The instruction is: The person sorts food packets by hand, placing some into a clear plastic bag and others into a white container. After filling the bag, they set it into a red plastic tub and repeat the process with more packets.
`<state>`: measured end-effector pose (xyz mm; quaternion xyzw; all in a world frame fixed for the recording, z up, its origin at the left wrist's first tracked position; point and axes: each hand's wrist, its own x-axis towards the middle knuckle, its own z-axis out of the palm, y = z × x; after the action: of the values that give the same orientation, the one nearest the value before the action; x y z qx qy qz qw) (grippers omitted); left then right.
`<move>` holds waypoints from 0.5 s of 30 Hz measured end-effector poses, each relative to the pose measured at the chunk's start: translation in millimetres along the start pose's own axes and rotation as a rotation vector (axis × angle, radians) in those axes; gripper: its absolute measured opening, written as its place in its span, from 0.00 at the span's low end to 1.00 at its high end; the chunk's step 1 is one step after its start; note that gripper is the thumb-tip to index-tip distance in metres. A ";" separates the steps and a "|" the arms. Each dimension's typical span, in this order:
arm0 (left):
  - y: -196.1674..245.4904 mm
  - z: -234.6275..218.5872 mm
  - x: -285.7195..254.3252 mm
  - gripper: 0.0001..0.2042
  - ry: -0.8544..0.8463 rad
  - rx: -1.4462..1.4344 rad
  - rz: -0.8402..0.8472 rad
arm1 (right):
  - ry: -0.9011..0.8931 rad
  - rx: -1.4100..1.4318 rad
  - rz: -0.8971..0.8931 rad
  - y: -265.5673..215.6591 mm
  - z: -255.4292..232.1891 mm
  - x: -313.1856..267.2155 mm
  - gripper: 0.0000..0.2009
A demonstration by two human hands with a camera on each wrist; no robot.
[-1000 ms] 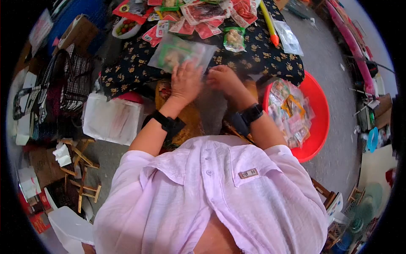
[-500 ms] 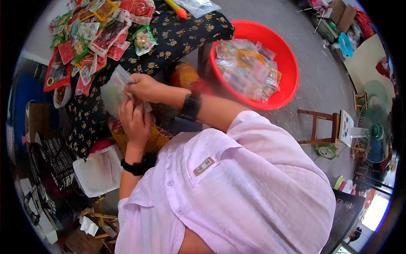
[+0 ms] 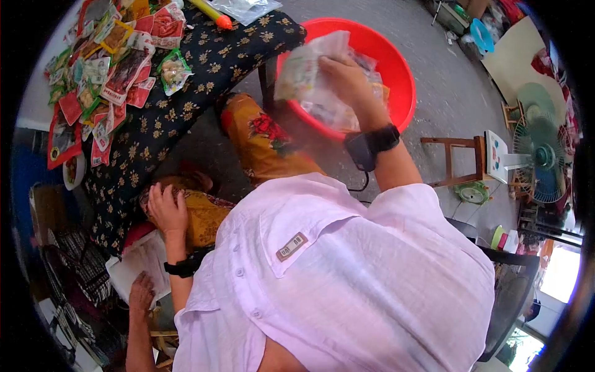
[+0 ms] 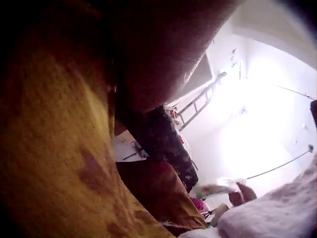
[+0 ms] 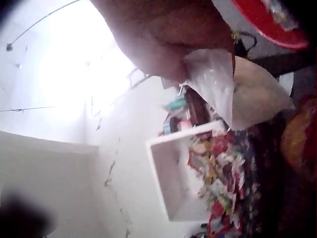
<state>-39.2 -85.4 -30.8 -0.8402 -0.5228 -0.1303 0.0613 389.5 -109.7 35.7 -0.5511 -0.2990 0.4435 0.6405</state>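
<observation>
Right hand [image 3: 347, 77], upper centre: gripping blurred bag [image 3: 310, 68], partly hiding red basin [image 3: 406, 93]. Left hand [image 3: 167, 209], lower left: resting on patterned trousers [image 3: 204, 226], fingers extending.

Pale green fan [image 3: 543, 155], brown wooden stool [image 3: 480, 160], ladder [image 4: 202, 101], checked bag [image 3: 83, 260]

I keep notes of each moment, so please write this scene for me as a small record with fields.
right hand: grips a translucent bag; finger details blurred
translucent bag: in the head view, overlaps the left edge of the red basin
basin contents: bagged packets
left hand: rests on the patterned trousers
table: dark floral cloth, with a heap of colourful packets and one separate green-edged packet
another hand: lower left of the head view
</observation>
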 end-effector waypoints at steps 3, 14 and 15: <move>-4.9 -0.1 -2.5 0.14 -0.071 0.117 -0.062 | 0.188 0.066 0.064 47.1 -50.1 9.7 0.08; -12.6 3.2 -8.7 0.13 -0.079 0.170 0.003 | 0.725 -0.081 0.324 186.0 -211.0 21.6 0.06; -12.3 3.7 -7.9 0.13 -0.076 0.174 0.001 | 0.756 -0.006 0.339 186.1 -221.1 21.1 0.06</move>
<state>-53.0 -85.9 -36.9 -0.8362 -0.5338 -0.0522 0.1141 546.8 -188.4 -194.6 -0.7184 0.0510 0.3080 0.6216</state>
